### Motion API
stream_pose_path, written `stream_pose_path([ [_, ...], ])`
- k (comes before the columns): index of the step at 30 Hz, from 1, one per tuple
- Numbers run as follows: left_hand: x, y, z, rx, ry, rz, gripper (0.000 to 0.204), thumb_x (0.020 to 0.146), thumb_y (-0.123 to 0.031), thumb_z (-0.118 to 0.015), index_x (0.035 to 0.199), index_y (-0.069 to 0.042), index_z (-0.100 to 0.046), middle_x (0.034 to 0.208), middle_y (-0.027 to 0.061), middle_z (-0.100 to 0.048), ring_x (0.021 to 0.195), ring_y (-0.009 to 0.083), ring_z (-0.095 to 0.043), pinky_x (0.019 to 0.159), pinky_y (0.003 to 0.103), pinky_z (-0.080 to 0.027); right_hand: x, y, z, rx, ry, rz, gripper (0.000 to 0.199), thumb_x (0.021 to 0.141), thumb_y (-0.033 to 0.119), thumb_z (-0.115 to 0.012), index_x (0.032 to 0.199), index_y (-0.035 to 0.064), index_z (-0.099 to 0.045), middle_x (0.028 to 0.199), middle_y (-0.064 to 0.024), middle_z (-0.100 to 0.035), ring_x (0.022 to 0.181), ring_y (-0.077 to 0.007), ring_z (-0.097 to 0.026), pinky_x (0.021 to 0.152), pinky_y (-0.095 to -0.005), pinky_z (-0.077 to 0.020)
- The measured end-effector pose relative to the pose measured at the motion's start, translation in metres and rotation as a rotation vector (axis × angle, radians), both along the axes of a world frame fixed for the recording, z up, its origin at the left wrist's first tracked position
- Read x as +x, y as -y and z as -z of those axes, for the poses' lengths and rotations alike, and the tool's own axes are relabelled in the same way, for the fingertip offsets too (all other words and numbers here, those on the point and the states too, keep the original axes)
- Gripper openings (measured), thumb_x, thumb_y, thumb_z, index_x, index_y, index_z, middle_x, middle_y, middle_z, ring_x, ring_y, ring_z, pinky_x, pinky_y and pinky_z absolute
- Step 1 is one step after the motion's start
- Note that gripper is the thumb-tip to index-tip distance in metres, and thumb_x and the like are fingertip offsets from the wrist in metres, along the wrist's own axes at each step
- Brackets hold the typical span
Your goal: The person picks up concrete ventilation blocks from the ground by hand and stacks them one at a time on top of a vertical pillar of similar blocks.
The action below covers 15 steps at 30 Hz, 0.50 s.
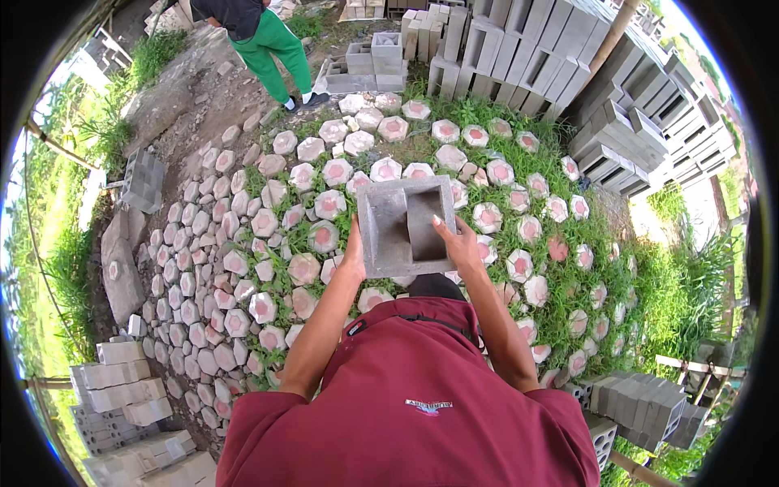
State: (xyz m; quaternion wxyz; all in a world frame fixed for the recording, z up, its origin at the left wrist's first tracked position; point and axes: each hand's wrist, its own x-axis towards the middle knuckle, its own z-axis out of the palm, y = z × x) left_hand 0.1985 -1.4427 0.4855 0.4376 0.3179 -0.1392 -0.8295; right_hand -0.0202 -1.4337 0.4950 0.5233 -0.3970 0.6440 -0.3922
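Note:
Out in front of my body I hold a grey hollow concrete block (381,229), its two open cavities facing up toward me. My left hand (355,247) presses against the block's left side, with most of its fingers hidden behind it. At the right side, my right hand (459,242) grips the wall, its thumb reaching over the rim into the right cavity. The block is held above the ground and touches nothing but my hands.
Hexagonal paving stones (322,237) with grass between them cover the ground. Stacked hollow blocks (519,53) stand far right, a smaller stack (377,61) far centre. More block piles (122,381) are near left and right (637,402). A person in green trousers (272,61) stands far left.

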Motion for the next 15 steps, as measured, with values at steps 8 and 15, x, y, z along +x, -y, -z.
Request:
stream_pose_path([
  [8, -0.010, 0.091, -0.003, -0.021, 0.257, -0.127, 0.082, 0.089, -0.070, -0.032, 0.144, -0.009, -0.032, 0.140, 0.0130, -0.045, 0.125, 0.0286, -0.049, 0.103, 0.047, -0.040, -0.020, 0.125, 0.028, -0.024, 0.141, -0.044, 0.087, 0.079, 0.048, -0.073, 0.132, -0.0139, -0.041, 0.115, -0.0181, -0.061, 0.105, -0.0205, -0.056, 0.095, -0.0324, -0.0414],
  [15, 0.008, 0.143, 0.016, 0.061, 0.547, -0.150, 0.066, 0.084, -0.047, -0.063, 0.131, -0.003, -0.046, 0.126, 0.0138, -0.056, 0.113, 0.0257, -0.056, 0.098, 0.041, -0.044, -0.018, 0.200, 0.001, -0.009, 0.297, -0.125, 0.071, 0.081, 0.049, -0.070, 0.122, -0.0076, -0.055, 0.109, -0.0128, -0.062, 0.099, -0.0166, -0.055, 0.091, -0.0295, -0.0412],
])
